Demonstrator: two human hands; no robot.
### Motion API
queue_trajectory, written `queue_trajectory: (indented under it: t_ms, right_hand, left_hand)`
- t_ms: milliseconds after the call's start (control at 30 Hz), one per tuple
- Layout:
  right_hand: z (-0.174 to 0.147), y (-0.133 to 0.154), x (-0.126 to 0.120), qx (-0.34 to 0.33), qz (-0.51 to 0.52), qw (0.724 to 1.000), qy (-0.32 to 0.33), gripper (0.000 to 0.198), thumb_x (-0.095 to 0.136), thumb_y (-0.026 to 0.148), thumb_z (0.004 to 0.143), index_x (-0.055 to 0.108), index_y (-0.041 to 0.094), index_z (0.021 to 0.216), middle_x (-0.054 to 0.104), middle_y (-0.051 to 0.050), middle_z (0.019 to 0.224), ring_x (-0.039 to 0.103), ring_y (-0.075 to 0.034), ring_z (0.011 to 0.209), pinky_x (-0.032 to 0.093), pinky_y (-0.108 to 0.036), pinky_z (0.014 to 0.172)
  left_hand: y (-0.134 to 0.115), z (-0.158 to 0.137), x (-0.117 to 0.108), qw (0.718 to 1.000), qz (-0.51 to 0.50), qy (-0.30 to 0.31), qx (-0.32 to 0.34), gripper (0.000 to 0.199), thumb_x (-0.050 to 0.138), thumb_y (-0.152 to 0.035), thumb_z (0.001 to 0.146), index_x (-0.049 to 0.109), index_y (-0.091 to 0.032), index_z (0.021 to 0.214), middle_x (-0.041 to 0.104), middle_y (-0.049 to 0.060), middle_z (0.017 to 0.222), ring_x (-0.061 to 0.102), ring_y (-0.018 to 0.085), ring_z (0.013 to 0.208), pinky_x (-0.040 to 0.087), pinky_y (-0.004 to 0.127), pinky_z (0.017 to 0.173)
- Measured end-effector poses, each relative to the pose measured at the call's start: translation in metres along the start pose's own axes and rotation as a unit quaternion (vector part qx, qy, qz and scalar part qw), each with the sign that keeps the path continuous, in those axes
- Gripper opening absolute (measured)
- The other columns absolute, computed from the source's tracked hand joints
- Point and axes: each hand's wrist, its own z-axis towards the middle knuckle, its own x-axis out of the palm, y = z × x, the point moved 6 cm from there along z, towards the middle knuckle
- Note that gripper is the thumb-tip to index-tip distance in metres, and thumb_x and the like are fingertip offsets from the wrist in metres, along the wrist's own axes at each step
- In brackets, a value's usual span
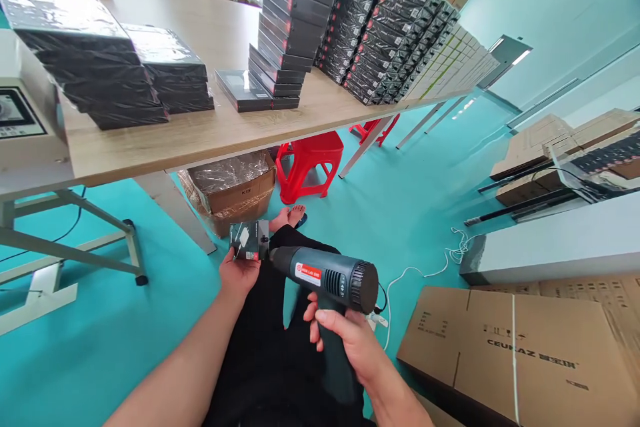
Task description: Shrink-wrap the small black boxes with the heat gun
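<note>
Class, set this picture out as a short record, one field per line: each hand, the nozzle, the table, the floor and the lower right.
Left hand: holds a small dark printed box
Right hand: grips a dark grey pistol-shaped heat gun
Nozzle: points towards the box; whether they touch cannot be told
Table: pale wood-topped, with stacks of black boxes, many film-wrapped
Floor: teal, with a red plastic stool and an open brown cardboard carton
Lower right: large brown printed cardboard carton

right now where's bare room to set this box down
Bare tabletop behind the low black packs, left of the tall stack; bare floor between the nearer red stool and white cable. Crowded: the tabletop's right side, under wrapped boxes.
</note>
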Motion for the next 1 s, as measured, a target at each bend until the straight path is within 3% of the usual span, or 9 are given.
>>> queue_trajectory:
  t_ms: [133,300,400,600,667,767,933,1000]
  right_hand:
    - [-0.004,0.002,-0.026,0.020,0.001,1.000,0.000,0.028,0.056,0.026,0.081,0.061,0.014,0.106,0.066,-0.009,0.089,0.060,-0.016,0.064,0.047,-0.026,0.052]
    - [-0.006,0.009,-0.060,0.027,-0.048,0.996,-0.068,0.027,0.057,0.028,0.082,0.061,0.014,0.104,0.066,-0.009,0.088,0.060,-0.016,0.066,0.048,-0.026,0.055]
    - [-0.005,0.014,-0.050,0.018,-0.027,0.999,-0.039,0.026,0.055,0.027,0.083,0.061,0.015,0.105,0.065,-0.009,0.089,0.060,-0.016,0.067,0.048,-0.026,0.055]
    - [0.000,0.013,-0.004,0.021,-0.051,0.993,0.100,0.026,0.060,0.023,0.079,0.063,0.014,0.104,0.066,-0.009,0.091,0.061,-0.016,0.064,0.047,-0.029,0.056]
    - [0.003,0.015,-0.001,0.007,-0.068,0.993,0.097,0.026,0.061,0.025,0.079,0.064,0.014,0.102,0.066,-0.009,0.091,0.060,-0.016,0.065,0.047,-0.030,0.057]
    - [0.007,0.020,-0.007,-0.022,-0.053,0.997,0.042,0.026,0.059,0.027,0.081,0.063,0.016,0.105,0.064,-0.008,0.091,0.059,-0.016,0.067,0.048,-0.030,0.058]
    - [-0.002,0.018,-0.003,0.029,-0.077,0.989,0.121,0.025,0.060,0.021,0.077,0.065,0.014,0.101,0.065,-0.008,0.089,0.059,-0.016,0.063,0.046,-0.028,0.055]
    - [-0.001,0.019,-0.007,0.026,-0.076,0.992,0.094,0.024,0.060,0.021,0.077,0.065,0.014,0.100,0.065,-0.008,0.089,0.059,-0.016,0.063,0.046,-0.028,0.055]
  left_hand:
    - [0.002,0.000,0.003,1.000,-0.017,0.014,-0.003,0.023,0.043,-0.025,0.089,0.062,-0.019,0.102,0.069,0.008,0.095,0.066,0.022,0.093,0.054,0.041,0.078]
    - [0.006,0.000,0.004,1.000,-0.019,0.007,-0.012,0.025,0.042,-0.025,0.090,0.060,-0.019,0.107,0.069,0.009,0.097,0.066,0.022,0.092,0.056,0.038,0.074]
    - [0.009,0.000,0.002,1.000,-0.016,-0.013,-0.018,0.022,0.043,-0.023,0.090,0.060,-0.018,0.103,0.069,0.008,0.095,0.067,0.021,0.090,0.056,0.037,0.074]
    - [0.013,-0.004,0.000,0.997,0.035,-0.030,-0.055,0.023,0.043,-0.030,0.090,0.061,-0.017,0.096,0.069,0.007,0.080,0.068,0.021,0.076,0.056,0.037,0.069]
    - [0.012,-0.006,0.001,0.998,0.034,-0.030,-0.054,0.023,0.043,-0.029,0.089,0.061,-0.017,0.096,0.069,0.007,0.080,0.068,0.021,0.075,0.056,0.037,0.068]
    - [0.008,-0.008,0.005,0.999,0.004,-0.028,-0.023,0.021,0.042,-0.024,0.089,0.060,-0.017,0.097,0.070,0.007,0.086,0.068,0.021,0.081,0.055,0.037,0.072]
    - [0.016,-0.011,0.006,0.997,0.031,-0.027,-0.072,0.025,0.042,-0.029,0.088,0.061,-0.017,0.097,0.069,0.010,0.088,0.068,0.025,0.083,0.055,0.041,0.071]
    - [0.015,-0.011,0.008,0.997,0.021,-0.014,-0.066,0.025,0.043,-0.029,0.087,0.061,-0.018,0.099,0.069,0.010,0.093,0.067,0.025,0.087,0.055,0.041,0.072]
